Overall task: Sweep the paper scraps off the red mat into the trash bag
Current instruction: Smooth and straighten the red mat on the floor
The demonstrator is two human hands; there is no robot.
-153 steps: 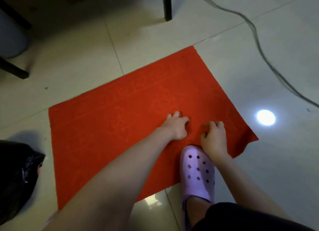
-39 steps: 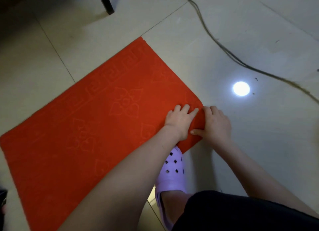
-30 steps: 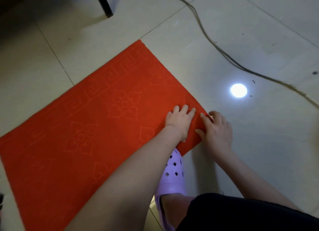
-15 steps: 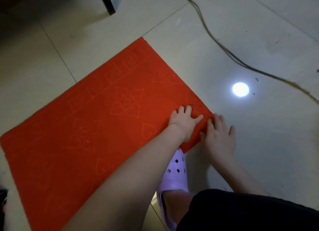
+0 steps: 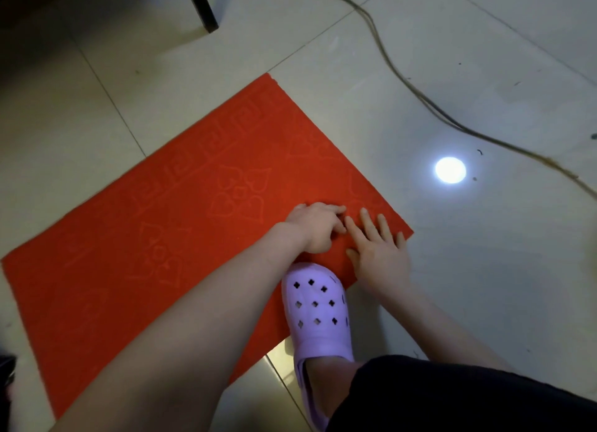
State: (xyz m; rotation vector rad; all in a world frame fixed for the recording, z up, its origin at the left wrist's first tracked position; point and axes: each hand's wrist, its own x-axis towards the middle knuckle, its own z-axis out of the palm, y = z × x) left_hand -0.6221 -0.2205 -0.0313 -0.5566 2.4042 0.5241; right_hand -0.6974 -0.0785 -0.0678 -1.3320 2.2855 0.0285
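The red mat (image 5: 168, 238) with embossed heart patterns lies slanted on the tiled floor. Both hands are on its near right corner. My left hand (image 5: 315, 228) rests on the mat with its fingers curled under, and nothing shows in it. Just to its right, my right hand (image 5: 378, 250) lies flat on the mat with straight, spread fingers, its fingertips close to the left hand. No paper scraps are visible on the mat. A sliver of the black trash bag (image 5: 5, 368) shows at the left edge.
My foot in a lilac clog (image 5: 318, 312) stands on the mat's near edge below the hands. A grey cable (image 5: 420, 92) runs across the floor at the right. A dark furniture leg (image 5: 202, 7) stands at the top. A bright light reflection (image 5: 450, 169) shines on the tiles.
My right hand has moved from the floor beside the mat's corner onto the mat and lies flat. My left hand's fingers have curled in.
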